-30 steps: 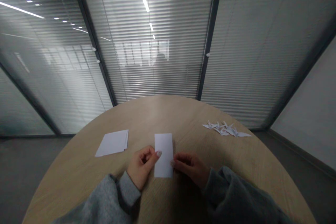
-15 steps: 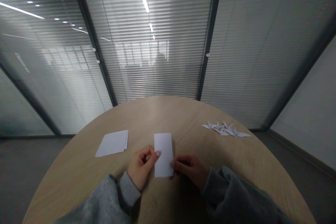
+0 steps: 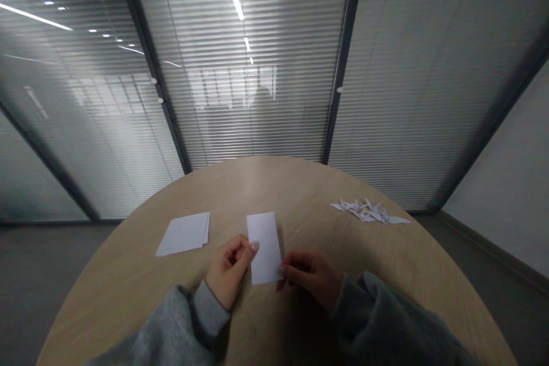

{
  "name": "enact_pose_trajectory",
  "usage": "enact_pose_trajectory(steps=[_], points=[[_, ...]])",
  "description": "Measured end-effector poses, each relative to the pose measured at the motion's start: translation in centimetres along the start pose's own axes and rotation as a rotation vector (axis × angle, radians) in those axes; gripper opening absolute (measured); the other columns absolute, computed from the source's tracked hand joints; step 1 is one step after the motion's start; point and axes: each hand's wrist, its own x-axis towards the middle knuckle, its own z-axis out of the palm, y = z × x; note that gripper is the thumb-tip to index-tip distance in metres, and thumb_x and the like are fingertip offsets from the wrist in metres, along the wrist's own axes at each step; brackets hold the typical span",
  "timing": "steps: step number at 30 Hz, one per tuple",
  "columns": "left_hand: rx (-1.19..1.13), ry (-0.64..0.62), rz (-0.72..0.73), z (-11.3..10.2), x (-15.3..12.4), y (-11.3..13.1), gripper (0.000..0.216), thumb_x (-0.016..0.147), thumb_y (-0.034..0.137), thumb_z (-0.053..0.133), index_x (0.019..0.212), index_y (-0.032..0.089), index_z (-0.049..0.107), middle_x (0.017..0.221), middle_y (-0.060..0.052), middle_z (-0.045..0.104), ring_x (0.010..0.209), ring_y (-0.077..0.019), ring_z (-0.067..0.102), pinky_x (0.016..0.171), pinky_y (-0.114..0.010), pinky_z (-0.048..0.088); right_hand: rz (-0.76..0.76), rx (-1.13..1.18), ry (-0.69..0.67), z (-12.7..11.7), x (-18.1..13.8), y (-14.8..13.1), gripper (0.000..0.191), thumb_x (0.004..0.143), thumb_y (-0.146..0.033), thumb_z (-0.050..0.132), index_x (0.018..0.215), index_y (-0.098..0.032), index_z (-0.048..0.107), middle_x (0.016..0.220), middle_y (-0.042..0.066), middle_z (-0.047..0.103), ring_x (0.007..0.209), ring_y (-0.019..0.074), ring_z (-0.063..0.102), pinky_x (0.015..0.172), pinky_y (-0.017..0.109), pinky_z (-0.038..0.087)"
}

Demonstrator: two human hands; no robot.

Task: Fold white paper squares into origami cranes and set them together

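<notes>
A white sheet of paper (image 3: 263, 249), folded into a tall rectangle, is held just over the middle of the table, tilted slightly to the left. My left hand (image 3: 230, 267) pinches its left edge, with the thumb on top. At the lower right edge, my right hand (image 3: 309, 275) grips the paper between thumb and fingers. Parts of the fingers of both hands are hidden behind the paper or under the thumbs.
To the left lies a small stack of white paper sheets (image 3: 183, 234). Several folded white paper cranes (image 3: 369, 211) sit in a heap at the right. The round wooden table (image 3: 257, 183) stands before glass panels with blinds (image 3: 257, 126).
The folded paper has shifted a little up and left and turned slightly counterclockwise. My left hand has moved slightly left with it; the right hand has barely moved.
</notes>
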Motion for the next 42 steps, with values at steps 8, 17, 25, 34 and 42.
enact_pose_trajectory(steps=[8,17,25,34,42], points=[[-0.021,0.041,0.016,-0.2,0.1,-0.3,0.042,0.073,0.056,0.060,0.059,0.019,0.046,0.046,0.009,0.032,0.041,-0.0073,0.028,0.039,-0.020,0.020,0.015,-0.080,-0.014,-0.1,-0.1,0.3,0.043,0.068,-0.058,0.063,0.065,-0.015,0.060,0.059,0.003,0.064,0.049,0.0108,0.048,0.051,0.024,0.034],[-0.033,0.085,0.002,-0.2,0.4,-0.1,0.044,0.071,0.059,0.061,0.059,0.019,0.046,0.042,0.010,0.030,0.036,-0.0061,0.026,0.035,-0.019,0.019,-0.020,-0.095,-0.028,0.0,-0.2,0.3,0.044,0.071,-0.059,0.060,0.066,-0.016,0.058,0.057,0.001,0.062,0.049,0.0106,0.050,0.053,0.024,0.037],[-0.003,0.028,-0.002,-0.2,0.2,-0.4,0.044,0.072,0.059,0.059,0.060,0.019,0.046,0.044,0.010,0.031,0.038,-0.0068,0.027,0.038,-0.020,0.020,-0.111,-0.200,0.011,0.1,-0.3,0.2,0.054,0.077,-0.069,0.044,0.066,-0.017,0.053,0.054,0.000,0.054,0.049,0.0114,0.048,0.050,0.024,0.037],[0.028,-0.116,0.005,0.1,-0.2,0.3,0.045,0.072,0.061,0.058,0.064,0.017,0.052,0.053,0.005,0.041,0.048,-0.0100,0.035,0.047,-0.022,0.029,-0.138,-0.241,-0.024,0.1,-0.4,-0.1,0.054,0.079,-0.067,0.044,0.060,-0.017,0.052,0.052,0.000,0.052,0.049,0.0113,0.046,0.050,0.024,0.035],[0.109,-0.178,0.000,0.0,-0.3,0.7,0.045,0.072,0.060,0.058,0.065,0.016,0.057,0.051,0.006,0.034,0.048,-0.0101,0.030,0.047,-0.023,0.025,-0.187,-0.247,0.032,0.1,-0.4,-0.3,0.055,0.082,-0.066,0.039,0.065,-0.016,0.055,0.054,0.000,0.052,0.051,0.0119,0.047,0.049,0.024,0.035]])
